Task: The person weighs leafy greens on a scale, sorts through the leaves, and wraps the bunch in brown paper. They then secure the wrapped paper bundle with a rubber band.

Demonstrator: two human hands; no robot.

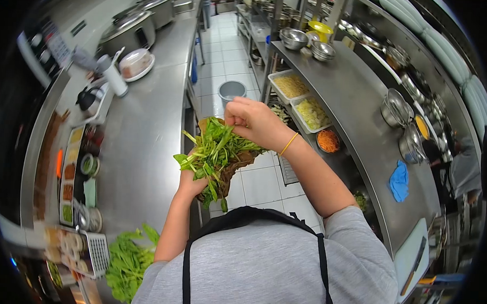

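Note:
A bunch of leafy greens (217, 148), with brown wrapping or wilted leaves (235, 170) along its right side, is held up in front of my body. My left hand (191, 183) grips the bunch from below at its left, its fingers partly hidden by the leaves. Above the upper right of the bunch, my right hand (250, 120) is closed in a pinch at the leaves; what lies between the fingertips is too small to make out. More green leaves (127, 263) lie on the left counter beside my left forearm.
Steel counters (142, 121) run along the left and right (358, 102). A grey bin (232, 90) stands on the tiled floor ahead. Under the right counter are trays of cut vegetables (312, 112). A knife (414, 265) lies on a board, near a blue cloth (398, 181).

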